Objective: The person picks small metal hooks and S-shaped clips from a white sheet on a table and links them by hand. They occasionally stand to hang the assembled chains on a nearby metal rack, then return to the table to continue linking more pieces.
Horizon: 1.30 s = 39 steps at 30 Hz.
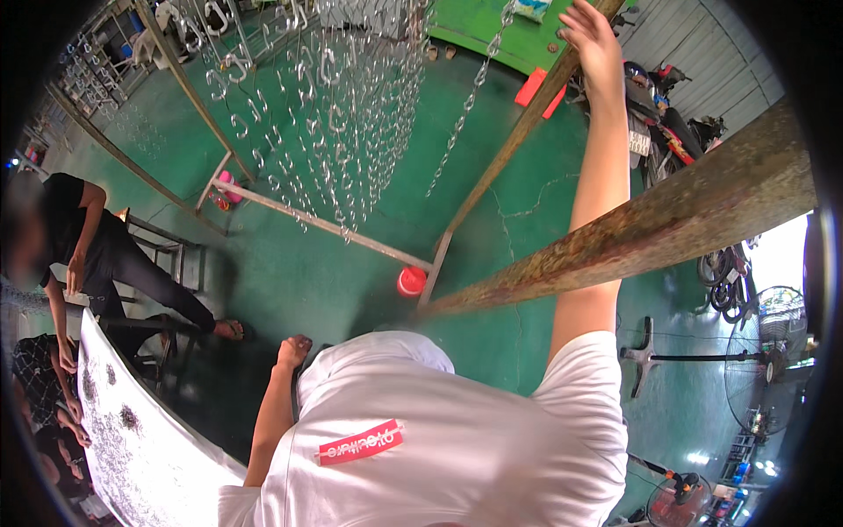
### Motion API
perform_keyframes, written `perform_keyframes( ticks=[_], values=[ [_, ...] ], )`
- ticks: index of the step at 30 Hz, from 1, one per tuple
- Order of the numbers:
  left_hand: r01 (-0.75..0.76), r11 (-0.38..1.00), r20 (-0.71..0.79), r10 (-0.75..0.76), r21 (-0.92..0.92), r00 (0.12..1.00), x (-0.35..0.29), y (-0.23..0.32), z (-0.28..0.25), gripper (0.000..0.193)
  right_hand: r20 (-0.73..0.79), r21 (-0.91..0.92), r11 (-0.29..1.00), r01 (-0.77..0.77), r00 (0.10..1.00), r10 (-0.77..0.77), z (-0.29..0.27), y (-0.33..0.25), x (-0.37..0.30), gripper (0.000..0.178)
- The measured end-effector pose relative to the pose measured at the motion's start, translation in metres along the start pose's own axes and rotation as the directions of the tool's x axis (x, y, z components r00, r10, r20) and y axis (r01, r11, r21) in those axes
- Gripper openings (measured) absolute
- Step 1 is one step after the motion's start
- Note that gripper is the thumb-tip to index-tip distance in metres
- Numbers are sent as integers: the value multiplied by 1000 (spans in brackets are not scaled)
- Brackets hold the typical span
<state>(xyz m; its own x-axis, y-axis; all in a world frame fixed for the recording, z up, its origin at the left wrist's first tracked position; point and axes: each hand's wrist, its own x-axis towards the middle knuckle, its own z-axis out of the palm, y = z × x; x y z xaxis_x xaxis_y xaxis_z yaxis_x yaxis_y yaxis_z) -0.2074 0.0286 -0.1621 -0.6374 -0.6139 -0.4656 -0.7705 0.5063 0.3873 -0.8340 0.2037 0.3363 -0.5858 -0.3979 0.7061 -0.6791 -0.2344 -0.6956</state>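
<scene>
My right arm reaches up to the top right, where my right hand (pixel 597 46) overlaps a rusty brown post (pixel 505 167). Its fingers look apart and slightly bent, with nothing visible in them. Left of it hangs a single metal chain (pixel 470 101). Farther left, a dense bunch of shiny metal hooks and links (pixel 338 123) hangs in long strands above the green floor. My left hand (pixel 294 350) is low beside my white shirt, fingers curled closed. Whatever it may hold is hidden.
A thick rusty post (pixel 650 233) crosses close to my right arm. At left, people sit by a white table (pixel 132 439) with small dark pieces on it. A red-pink container (pixel 411 281) stands by the rack's foot (pixel 325 228). Fans (pixel 768 360) and motorcycles (pixel 663 114) are at right.
</scene>
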Motion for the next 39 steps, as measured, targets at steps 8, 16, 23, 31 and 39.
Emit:
perform_keyframes(
  ticks=[8,16,23,31,39],
  values=[
    [-41,996,143,30,76,989,8,4,-2,27,-77,-45,881,-471,881,467,20,74,-224,23],
    [-93,995,61,94,-24,994,17,54,-50,22,-109,-327,717,-616,778,619,73,209,-308,17],
    [-271,946,36,281,-179,959,28,131,-71,21,-62,-442,718,-538,817,574,86,267,-300,22],
    [-597,715,-94,610,-364,787,28,248,-96,16,-35,-425,656,-624,735,677,70,233,-326,26],
    [-624,661,-229,588,-417,776,68,314,-79,20,-6,-488,685,-541,787,618,62,191,-344,24]
  ],
)
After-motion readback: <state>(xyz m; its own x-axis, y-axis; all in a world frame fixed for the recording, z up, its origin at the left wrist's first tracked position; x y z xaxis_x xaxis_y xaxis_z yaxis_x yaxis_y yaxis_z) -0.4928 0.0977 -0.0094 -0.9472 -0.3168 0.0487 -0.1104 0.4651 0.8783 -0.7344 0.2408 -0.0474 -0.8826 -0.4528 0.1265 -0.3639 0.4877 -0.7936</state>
